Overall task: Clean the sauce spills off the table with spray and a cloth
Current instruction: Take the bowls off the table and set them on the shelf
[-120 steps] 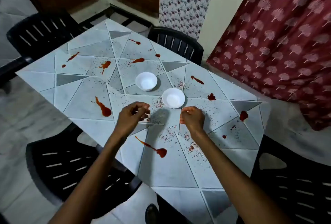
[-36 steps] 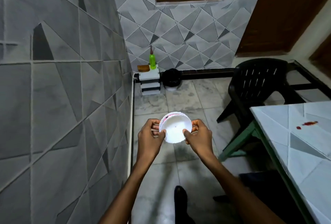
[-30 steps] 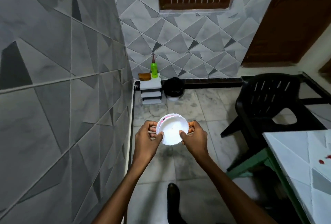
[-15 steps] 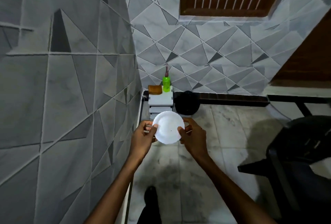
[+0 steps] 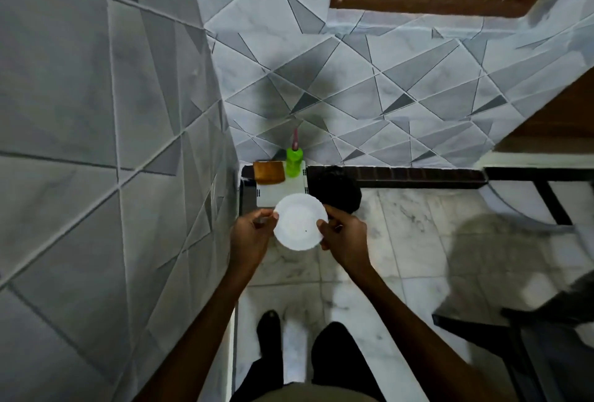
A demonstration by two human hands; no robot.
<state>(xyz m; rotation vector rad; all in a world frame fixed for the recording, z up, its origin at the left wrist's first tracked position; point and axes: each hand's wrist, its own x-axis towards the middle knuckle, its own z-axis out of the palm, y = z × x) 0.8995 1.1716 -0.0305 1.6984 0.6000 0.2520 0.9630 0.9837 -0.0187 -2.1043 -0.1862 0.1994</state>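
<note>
Marble floor tiles (image 5: 401,241) lie under me, with my black shoe (image 5: 268,327) nearest. Above them I hold a white bowl (image 5: 300,221) between both hands. My left hand (image 5: 252,236) pinches its left rim with curled fingers and thumb, and my right hand (image 5: 345,237) pinches the right rim the same way. The bowl looks plain, with a scalloped edge; I cannot tell whether anything is in it. Just beyond it a low white stand (image 5: 279,194) sits in the corner of the tiled walls (image 5: 353,80). At the back of its top lies a folded orange-brown cloth (image 5: 268,172). Just beside the cloth, on the right, the green spray bottle (image 5: 294,162) stands upright with a reddish nozzle. A black bin (image 5: 337,188) sits right of the stand. A black chair (image 5: 530,337) is well apart, off to my right.
</note>
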